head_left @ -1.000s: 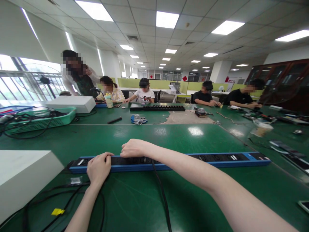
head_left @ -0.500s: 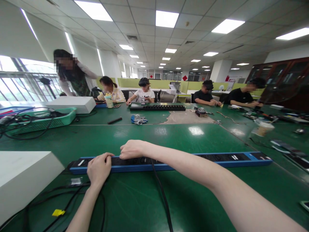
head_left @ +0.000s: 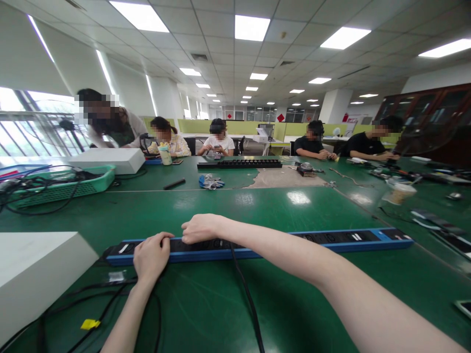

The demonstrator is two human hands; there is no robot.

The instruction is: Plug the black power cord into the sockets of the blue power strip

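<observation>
A long power strip [head_left: 327,239], black on top with blue edges and a row of sockets, lies crosswise on the green table in front of me. My left hand [head_left: 152,252] is closed over it near its left end, fingers curled across the top. Just to the right, my right hand [head_left: 200,229] is a fist on the strip's top face, and whatever it pinches is hidden behind the knuckles. My right forearm covers the strip's middle. A black cable [head_left: 246,289] runs from below that forearm toward me.
A white box [head_left: 37,269] stands at near left, beside loose black cables with a yellow tag [head_left: 90,324]. Farther off are a green basket [head_left: 73,189] of cables, gloves [head_left: 211,182], a black strip [head_left: 239,164] and a plastic cup [head_left: 399,192]. Several people are around the far side.
My hands and the power strip stay almost where they were. Across the table, the person at back left has bent lower, and the person in white has drawn one hand in toward the other.
</observation>
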